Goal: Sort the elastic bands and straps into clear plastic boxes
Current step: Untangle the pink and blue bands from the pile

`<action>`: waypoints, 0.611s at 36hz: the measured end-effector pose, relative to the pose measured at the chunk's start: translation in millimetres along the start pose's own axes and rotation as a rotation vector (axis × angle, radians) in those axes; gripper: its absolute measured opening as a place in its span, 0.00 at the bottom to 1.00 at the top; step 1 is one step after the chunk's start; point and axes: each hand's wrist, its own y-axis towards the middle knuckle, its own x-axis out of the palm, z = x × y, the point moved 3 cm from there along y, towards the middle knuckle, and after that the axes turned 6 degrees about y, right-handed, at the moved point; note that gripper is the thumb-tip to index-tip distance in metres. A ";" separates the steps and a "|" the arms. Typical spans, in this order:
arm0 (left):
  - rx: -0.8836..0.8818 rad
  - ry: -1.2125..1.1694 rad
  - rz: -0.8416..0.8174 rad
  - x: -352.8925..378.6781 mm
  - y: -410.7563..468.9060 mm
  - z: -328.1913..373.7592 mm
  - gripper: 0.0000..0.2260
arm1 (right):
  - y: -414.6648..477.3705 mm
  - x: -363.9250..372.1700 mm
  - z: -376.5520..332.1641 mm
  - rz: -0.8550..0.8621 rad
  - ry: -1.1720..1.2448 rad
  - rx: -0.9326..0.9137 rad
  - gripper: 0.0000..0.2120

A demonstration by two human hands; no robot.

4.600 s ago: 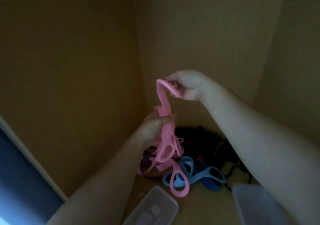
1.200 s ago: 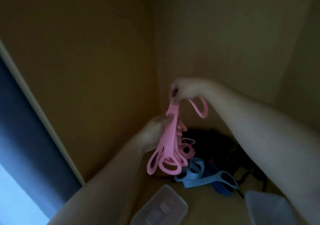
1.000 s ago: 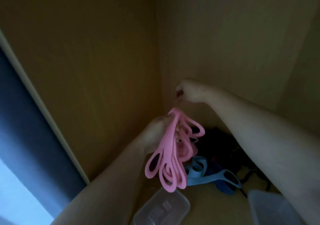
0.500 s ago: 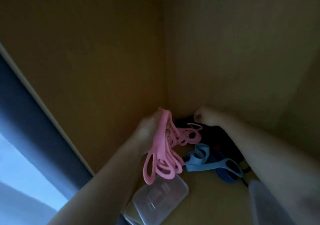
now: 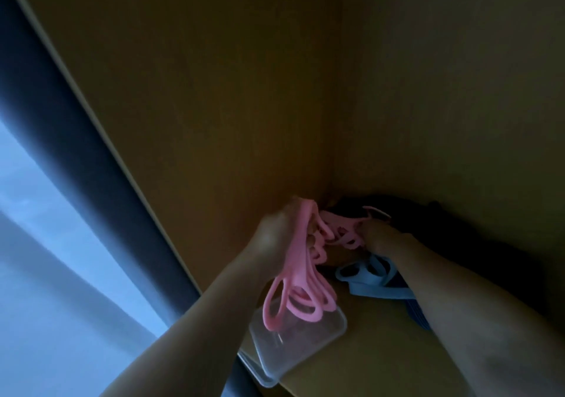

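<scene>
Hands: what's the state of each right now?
Left hand grips the pink bands.
Right hand seems to pinch their far loops; blurred.

Pink bands held over clear box, dim cupboard corner.
L hand grips the pink bunch, fingers curled round it; long loops hang down w/ lowest ends over the open box, contact unclear. Box sits at front edge of shelf. More pink loops stretch right to R hand, which is right against them; grip too blurred to tell. Blue bands lie just under R wrist, dark straps heaped behind in the corner. Wood walls to L & back.
</scene>
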 end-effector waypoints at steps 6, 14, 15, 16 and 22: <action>0.012 -0.044 -0.019 -2.4 -0.9 3.1 0.19 | -9.7 -6.7 10.3 0.053 0.078 0.097 0.14; 0.018 -0.109 -0.064 6.6 2.3 15.0 0.22 | -46.8 -108.2 -0.4 0.556 0.125 0.191 0.08; 0.029 -0.107 -0.064 7.3 3.1 17.5 0.22 | -52.4 -122.6 -2.9 0.642 0.088 0.195 0.08; 0.039 -0.107 -0.077 8.3 4.5 19.5 0.21 | -57.4 -135.3 -5.2 0.721 0.046 0.187 0.09; 0.066 -0.164 -0.190 15.5 10.9 41.0 0.20 | -96.4 -197.9 -22.1 1.030 -0.040 0.058 0.09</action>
